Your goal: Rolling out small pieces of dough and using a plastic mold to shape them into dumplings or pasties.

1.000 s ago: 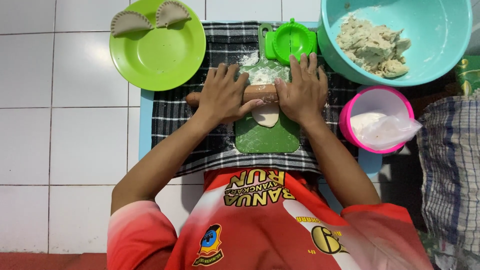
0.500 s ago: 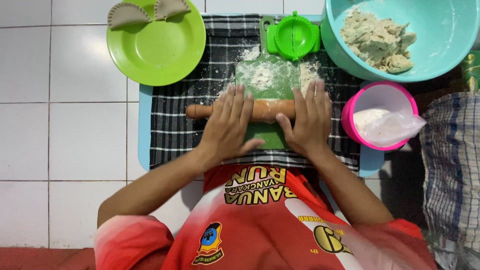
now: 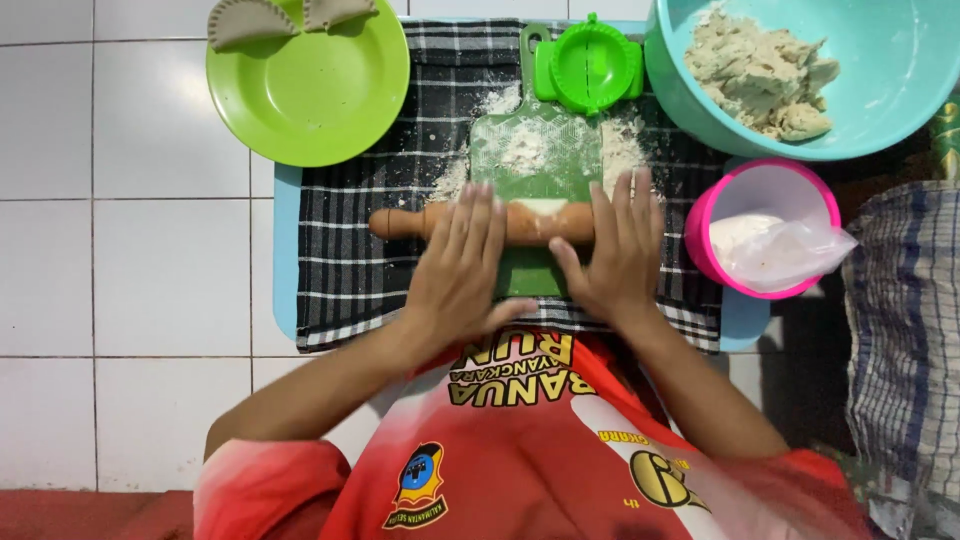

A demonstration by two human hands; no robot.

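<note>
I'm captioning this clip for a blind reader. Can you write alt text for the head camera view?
Seen from above, a person's left hand and right hand press flat on a wooden rolling pin across a floured green cutting board on a checked cloth. Around it sit a green dumpling press, a green plate with two folded dumplings, a teal bowl of dough and a pink flour tub.

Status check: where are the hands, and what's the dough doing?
Left hand and right hand flat, palms down, on rolling pin. Dough peeks from under pin on floured green board. Nothing in the way.

Green plate (image 3: 310,95), dumpling press (image 3: 590,68) and pink bowl (image 3: 765,195) ring the board (image 3: 535,150); checked cloth (image 3: 350,270) lies open.
</note>
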